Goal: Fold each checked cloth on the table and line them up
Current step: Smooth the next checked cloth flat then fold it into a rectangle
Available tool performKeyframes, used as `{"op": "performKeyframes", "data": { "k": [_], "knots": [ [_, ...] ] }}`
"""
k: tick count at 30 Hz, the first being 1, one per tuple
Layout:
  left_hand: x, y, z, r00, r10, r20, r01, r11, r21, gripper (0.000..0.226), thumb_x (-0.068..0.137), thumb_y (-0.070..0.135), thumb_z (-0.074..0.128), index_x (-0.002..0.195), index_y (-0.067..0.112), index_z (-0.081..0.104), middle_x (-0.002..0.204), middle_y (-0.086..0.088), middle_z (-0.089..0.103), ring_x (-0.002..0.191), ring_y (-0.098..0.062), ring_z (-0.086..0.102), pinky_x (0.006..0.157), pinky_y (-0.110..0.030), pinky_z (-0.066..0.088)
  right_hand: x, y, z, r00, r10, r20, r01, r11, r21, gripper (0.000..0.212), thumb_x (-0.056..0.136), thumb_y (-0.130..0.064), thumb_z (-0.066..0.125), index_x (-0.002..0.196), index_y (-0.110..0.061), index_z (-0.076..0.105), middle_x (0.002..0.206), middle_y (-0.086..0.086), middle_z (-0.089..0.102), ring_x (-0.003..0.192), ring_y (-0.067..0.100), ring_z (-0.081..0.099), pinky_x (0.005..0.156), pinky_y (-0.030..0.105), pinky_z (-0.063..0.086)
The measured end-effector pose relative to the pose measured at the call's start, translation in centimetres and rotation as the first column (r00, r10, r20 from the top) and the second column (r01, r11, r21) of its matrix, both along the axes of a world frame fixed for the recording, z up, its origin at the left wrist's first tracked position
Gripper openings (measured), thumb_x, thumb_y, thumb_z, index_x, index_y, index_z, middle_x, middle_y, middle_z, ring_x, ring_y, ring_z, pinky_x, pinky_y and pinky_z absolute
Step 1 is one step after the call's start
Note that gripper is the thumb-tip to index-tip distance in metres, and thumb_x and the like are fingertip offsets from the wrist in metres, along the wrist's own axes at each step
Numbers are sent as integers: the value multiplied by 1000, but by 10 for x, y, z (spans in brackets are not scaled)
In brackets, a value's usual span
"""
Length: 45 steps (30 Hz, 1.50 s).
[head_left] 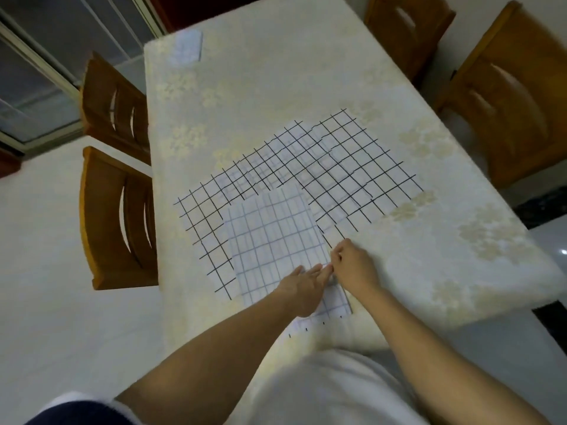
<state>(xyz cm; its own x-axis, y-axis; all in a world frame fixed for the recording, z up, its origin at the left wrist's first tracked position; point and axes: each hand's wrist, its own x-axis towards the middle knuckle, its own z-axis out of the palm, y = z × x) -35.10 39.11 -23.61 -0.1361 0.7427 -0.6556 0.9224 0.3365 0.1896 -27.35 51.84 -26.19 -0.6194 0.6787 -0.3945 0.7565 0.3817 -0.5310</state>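
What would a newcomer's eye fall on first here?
White cloths checked with black lines lie overlapping mid-table on the cream flowered tablecloth. On top, nearest the person, lies a paler folded cloth with faint grey-blue checks; the left hand rests flat on it and the right hand pinches its right edge.

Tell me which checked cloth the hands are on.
The faint blue-lined cloth, nearest the person, lying atop the black-lined cloths; the left hand presses it, the right hand pinches its edge.
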Motion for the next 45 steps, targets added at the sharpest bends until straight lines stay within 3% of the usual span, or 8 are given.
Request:
{"op": "performKeyframes", "data": {
  "k": [11,20,24,27,31,34,38,45],
  "knots": [
    [3,4,11,994,-64,-94,82,975,206,85,90,-5,62,159,18,20,168,0,13,137,-32,43,110,-42,43,28,-17,10,958,164,236,-159,987,-36,23,95,-26,50,107,-12,63,108,11,69,99,32,66,72,34,50],
    [-13,37,14,932,-220,-289,264,956,124,64,90,5,66,146,24,41,158,-1,34,134,-27,44,115,-41,33,35,-10,5,991,102,82,-93,989,-113,15,91,-33,60,77,-27,63,87,3,71,87,27,66,65,29,45],
    [-23,48,13,880,-303,-366,361,927,101,54,92,7,64,140,26,48,151,-4,41,146,-27,29,125,-50,10,44,1,6,993,111,-30,-114,977,-182,29,90,-26,67,62,-22,58,58,-4,58,63,16,57,61,29,46],
    [-41,54,17,873,-295,-387,376,914,151,37,97,15,61,132,26,57,136,-1,56,143,-26,35,126,-49,-1,50,20,3,987,138,-87,-152,970,-190,18,89,-25,71,74,-15,69,68,1,67,67,18,62,66,31,51],
    [-74,54,27,933,-147,-329,236,939,249,24,103,20,54,123,26,66,121,5,68,131,-21,50,123,-42,-6,49,55,10,973,195,-127,-213,965,-154,10,93,-24,67,96,-16,72,89,-1,73,84,18,67,80,35,55],
    [-96,43,38,958,0,-285,84,956,281,18,106,24,49,113,25,66,104,0,72,110,-23,63,123,-42,17,43,83,17,969,222,-105,-236,962,-137,10,96,-23,64,97,-15,69,91,0,71,86,19,66,77,32,52],
    [-116,19,46,944,279,-176,-235,943,236,25,108,37,43,118,26,63,109,-6,67,101,-30,64,80,-35,46,29,119,22,955,293,-42,-296,950,-94,13,99,-23,59,100,-15,69,94,-1,66,85,17,60,69,24,42],
    [-137,-37,31,858,513,-20,-503,848,165,29,108,33,43,124,21,64,119,-5,65,104,-25,59,86,-40,50,-13,150,34,955,296,4,-296,955,-2,17,97,-29,61,86,-19,68,92,1,70,81,21,65,75,36,53]
  ]
}}
